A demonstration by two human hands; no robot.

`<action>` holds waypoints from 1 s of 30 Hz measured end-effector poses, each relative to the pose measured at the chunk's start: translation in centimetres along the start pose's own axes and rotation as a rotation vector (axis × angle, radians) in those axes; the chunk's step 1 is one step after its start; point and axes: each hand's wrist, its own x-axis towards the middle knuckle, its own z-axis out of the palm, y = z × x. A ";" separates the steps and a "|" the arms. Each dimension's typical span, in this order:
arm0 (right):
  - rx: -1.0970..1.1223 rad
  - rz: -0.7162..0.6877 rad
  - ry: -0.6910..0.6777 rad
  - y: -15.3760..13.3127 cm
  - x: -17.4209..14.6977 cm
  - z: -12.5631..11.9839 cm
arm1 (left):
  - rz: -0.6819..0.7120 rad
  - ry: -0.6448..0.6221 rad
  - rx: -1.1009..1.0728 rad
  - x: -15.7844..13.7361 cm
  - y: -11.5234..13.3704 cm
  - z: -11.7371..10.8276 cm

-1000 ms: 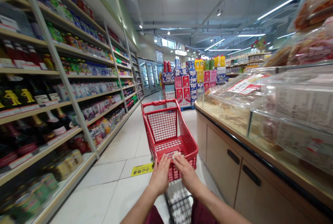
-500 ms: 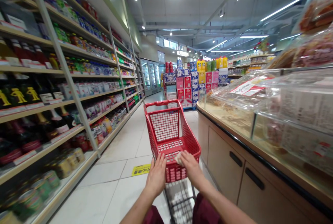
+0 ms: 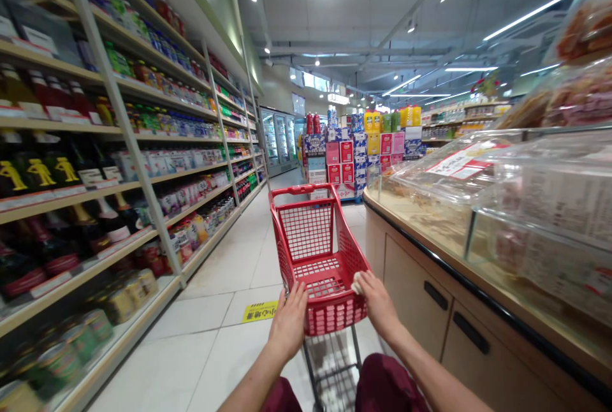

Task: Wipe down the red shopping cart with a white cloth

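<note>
My right hand [image 3: 377, 303] pinching a whitish cloth [image 3: 356, 284] at the red cart [image 3: 332, 265], my left hand [image 3: 290, 317] over its near rim [image 3: 329, 300] alongside, whether clasping, I can't tell

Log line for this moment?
left grip: on red shopping cart, near-left rim | right grip: holding crumpled white wad at cart's near-right rim

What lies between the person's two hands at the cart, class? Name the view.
In the head view, the red cart's near rim spans the gap between the left hand and the right hand, which holds a crumpled white wad.
</note>
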 end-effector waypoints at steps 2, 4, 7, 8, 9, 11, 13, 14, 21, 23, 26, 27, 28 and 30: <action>-0.022 0.043 0.015 -0.4 -0.1 0.3 | 0.003 -0.009 0.001 0.2 0.3 0.0; 0.003 -0.043 -0.024 -2.4 -0.5 1.5 | 0.009 -0.009 -0.002 0.3 0.5 -0.1; 0.057 -0.216 -0.108 -4.4 -0.6 2.2 | 0.028 -0.012 -0.011 0.2 0.2 -0.4; 0.057 -0.223 -0.120 -4.0 -0.5 1.9 | 0.030 -0.014 -0.013 0.1 0.0 -0.5; 0.041 -0.188 -0.118 -3.3 -0.3 1.3 | 0.030 -0.015 -0.014 0.0 -0.1 -0.5; -0.015 -0.045 -0.074 -1.2 0.0 0.1 | 0.019 -0.011 -0.012 -0.2 -0.2 -0.5; -0.038 0.048 -0.011 -0.2 0.0 -0.2 | 0.007 0.001 -0.007 -0.2 0.1 -0.3; -0.026 0.044 0.011 -0.5 -0.1 0.2 | 0.002 0.007 -0.004 -0.1 0.2 -0.2; 0.070 -0.182 -0.077 -4.2 -0.8 2.1 | 0.033 0.007 0.007 0.0 -0.3 0.2; 0.015 -0.091 -0.094 -2.1 -0.6 0.6 | 0.056 0.033 -0.010 0.1 -0.8 0.1; -0.037 0.000 -0.090 1.2 -0.6 -1.0 | 0.098 0.081 -0.026 0.8 -1.0 -0.7; -0.033 -0.002 -0.085 1.7 -0.6 -1.1 | 0.103 0.087 -0.025 1.1 -0.9 -1.1; -0.023 -0.009 -0.074 2.0 -0.7 -1.0 | 0.104 0.083 -0.022 1.4 -0.8 -1.5; 0.001 -0.025 -0.053 2.2 -0.9 -0.7 | 0.100 0.058 -0.010 2.0 -0.4 -2.3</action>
